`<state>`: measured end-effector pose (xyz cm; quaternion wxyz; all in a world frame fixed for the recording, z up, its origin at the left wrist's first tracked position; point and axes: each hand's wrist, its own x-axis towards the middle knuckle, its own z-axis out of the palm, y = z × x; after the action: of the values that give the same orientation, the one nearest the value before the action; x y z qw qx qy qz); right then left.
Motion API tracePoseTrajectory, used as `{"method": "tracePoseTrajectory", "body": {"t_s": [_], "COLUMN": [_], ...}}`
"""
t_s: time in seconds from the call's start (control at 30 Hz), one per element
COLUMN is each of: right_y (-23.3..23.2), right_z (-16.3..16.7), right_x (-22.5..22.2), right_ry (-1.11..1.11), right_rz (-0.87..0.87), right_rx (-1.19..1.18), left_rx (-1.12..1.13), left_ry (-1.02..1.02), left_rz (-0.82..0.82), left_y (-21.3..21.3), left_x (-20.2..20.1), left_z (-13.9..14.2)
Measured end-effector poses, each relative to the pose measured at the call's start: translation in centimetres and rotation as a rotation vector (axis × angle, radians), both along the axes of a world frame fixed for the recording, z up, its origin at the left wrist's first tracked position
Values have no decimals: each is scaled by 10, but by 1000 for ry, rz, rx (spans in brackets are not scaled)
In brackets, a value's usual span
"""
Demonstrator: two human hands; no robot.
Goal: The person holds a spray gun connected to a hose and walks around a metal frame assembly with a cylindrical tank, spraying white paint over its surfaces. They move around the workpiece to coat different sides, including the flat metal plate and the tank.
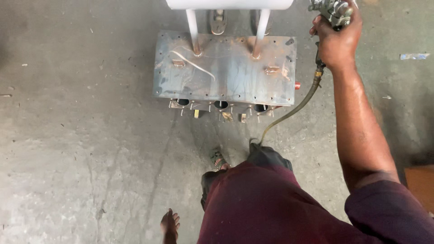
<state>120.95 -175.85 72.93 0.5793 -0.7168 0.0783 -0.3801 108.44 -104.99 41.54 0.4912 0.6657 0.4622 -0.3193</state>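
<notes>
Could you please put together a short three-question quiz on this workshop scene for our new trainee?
1. Which hand holds the spray gun?
2. True or false: a hose hangs down from the spray gun.
3. How many round openings show along the near edge of the rusty metal plate: A two, B three, C five?

Key: 1. The right hand; the left hand is not in view. 2. True. 3. B.
</notes>
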Motion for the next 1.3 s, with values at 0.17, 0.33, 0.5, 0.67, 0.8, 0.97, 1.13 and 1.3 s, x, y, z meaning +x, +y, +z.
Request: {"method": "tracePoseTrajectory", "body": {"t_s": [0.17,0.33,0.5,0.67,0.8,0.97,1.13,1.3], "right_y": [2,-5,-21,-13,-4,23,64,99], "right_z": [-5,20,49,35,18,-5,-19,-25], "right_x": [-4,-7,-8,-16,-13,1,25,58], "right_ry": [21,-26,-25,83,7,47,47,117], "right_rz": [21,-26,9,52,-45,18,-30,-190], "right_rx": [115,34,67,33,85,154,169,152], "left_rx": [-12,-77,-85,-66,-28,-12,-55,-75], "left_ry": [30,59,113,175,148,113,13,-39], "left_rz": [-50,-93,-148,-143,-215,-296,-313,-355], "left_y": [-13,-55,-98,-107,-99,-88,-66,-22], "left_x": [30,15,-5,-6,18,65,133,190], "left_z": [0,-9,-16,-15,-10,1,6,6]}}
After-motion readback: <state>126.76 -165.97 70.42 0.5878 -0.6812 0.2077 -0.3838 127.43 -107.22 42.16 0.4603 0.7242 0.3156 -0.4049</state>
